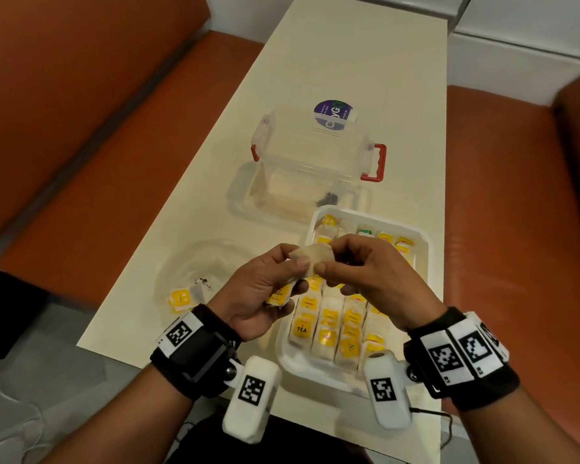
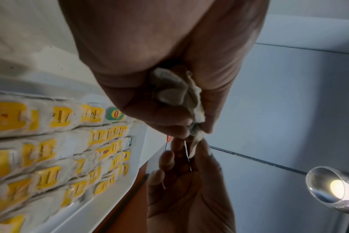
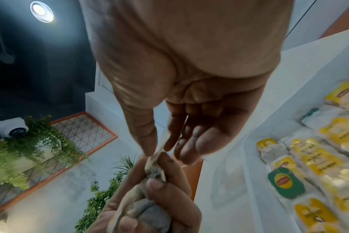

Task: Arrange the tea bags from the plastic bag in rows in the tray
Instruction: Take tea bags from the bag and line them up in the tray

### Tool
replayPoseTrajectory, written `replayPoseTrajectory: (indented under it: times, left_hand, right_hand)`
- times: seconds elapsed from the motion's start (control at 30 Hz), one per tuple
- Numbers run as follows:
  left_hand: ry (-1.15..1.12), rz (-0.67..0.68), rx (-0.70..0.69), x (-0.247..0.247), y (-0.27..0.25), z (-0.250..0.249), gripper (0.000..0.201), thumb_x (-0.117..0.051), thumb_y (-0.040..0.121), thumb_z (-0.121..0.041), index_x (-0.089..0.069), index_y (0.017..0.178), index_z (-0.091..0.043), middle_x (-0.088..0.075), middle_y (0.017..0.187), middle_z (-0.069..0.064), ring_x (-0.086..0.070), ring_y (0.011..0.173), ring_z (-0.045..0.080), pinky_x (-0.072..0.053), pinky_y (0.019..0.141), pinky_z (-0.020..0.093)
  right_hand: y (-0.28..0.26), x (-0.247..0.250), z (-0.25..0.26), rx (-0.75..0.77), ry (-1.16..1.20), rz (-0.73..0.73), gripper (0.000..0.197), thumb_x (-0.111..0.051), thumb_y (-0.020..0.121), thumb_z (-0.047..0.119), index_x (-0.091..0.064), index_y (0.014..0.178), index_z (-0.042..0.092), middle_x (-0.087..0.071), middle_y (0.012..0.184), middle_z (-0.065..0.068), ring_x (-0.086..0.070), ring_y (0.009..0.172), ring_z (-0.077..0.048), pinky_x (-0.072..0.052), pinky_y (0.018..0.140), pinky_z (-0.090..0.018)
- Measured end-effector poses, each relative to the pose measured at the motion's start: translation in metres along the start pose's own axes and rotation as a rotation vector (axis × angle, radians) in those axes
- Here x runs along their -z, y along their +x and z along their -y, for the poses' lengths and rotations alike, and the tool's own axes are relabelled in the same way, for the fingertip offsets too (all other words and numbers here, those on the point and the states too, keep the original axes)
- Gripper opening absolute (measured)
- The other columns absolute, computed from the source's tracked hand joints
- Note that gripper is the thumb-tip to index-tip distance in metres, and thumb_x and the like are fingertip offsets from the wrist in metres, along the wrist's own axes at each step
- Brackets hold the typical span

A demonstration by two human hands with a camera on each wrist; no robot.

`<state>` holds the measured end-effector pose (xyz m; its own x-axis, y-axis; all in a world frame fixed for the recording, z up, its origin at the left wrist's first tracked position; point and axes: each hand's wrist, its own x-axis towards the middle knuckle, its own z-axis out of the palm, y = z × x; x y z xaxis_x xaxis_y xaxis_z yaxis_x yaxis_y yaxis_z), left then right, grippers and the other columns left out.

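Above the white tray (image 1: 423, 249), both hands hold one pale tea bag (image 1: 310, 259). My left hand (image 1: 275, 279) grips a bunch of tea bags (image 2: 175, 89), their yellow tags (image 1: 280, 296) sticking out under the fingers. My right hand (image 1: 345, 269) pinches the top bag's far edge (image 3: 159, 149) between thumb and forefinger. The tray holds several rows of tea bags with yellow tags (image 1: 329, 329) (image 2: 56, 141) (image 3: 319, 160), one tag green (image 3: 285, 182). The clear plastic bag (image 1: 198, 262) lies left of the tray with a yellow-tagged tea bag (image 1: 180, 298) inside.
A clear storage box (image 1: 312, 169) with red latches stands behind the tray, a purple label (image 1: 332, 112) on it. Orange benches (image 1: 516, 195) flank the narrow cream table (image 1: 349, 61). The table's near edge runs just below my wrists.
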<state>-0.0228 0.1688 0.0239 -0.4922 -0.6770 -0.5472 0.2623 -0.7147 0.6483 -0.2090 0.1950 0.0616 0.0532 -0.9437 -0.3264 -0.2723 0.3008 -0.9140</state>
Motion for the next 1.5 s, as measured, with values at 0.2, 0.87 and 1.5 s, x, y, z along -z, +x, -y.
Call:
replayPoseTrajectory:
  times: [0.2,0.87,1.5]
  left_hand:
    - [0.176,-0.002,-0.015,-0.022,0.006,0.004,0.036,-0.075,0.071,-0.025,-0.071,0.106,-0.029,-0.062,0.083,-0.003,-0.055,0.066,0.007,-0.038,0.048,0.02]
    - [0.038,0.129,0.328,-0.078,0.041,0.03,0.016,-0.069,0.083,-0.029,-0.078,0.084,-0.016,-0.06,0.077,-0.002,-0.05,0.054,0.003,-0.033,0.038,0.011]
    - [0.551,0.117,-0.122,-0.09,0.05,0.053,0.026,-0.075,0.074,-0.047,-0.076,0.08,-0.022,-0.05,0.064,-0.004,-0.031,0.048,0.01,-0.024,0.042,0.019]
  right_hand:
    - [-0.008,0.023,-0.009,-0.025,0.107,-0.052,0.006,-0.074,0.088,0.011,-0.069,0.093,0.01,-0.073,0.078,-0.006,-0.071,0.069,-0.018,-0.051,0.062,-0.028]
    - [-0.038,0.101,-0.02,0.123,-0.244,-0.024,0.006,-0.077,0.084,0.021,-0.076,0.09,0.02,-0.074,0.081,0.005,-0.057,0.062,-0.005,-0.045,0.058,-0.015]
    - [-0.034,0.123,-0.027,0.103,-0.29,-0.057,0.01,-0.079,0.083,0.022,-0.078,0.091,0.016,-0.075,0.082,0.007,-0.068,0.074,0.002,-0.049,0.067,-0.011]
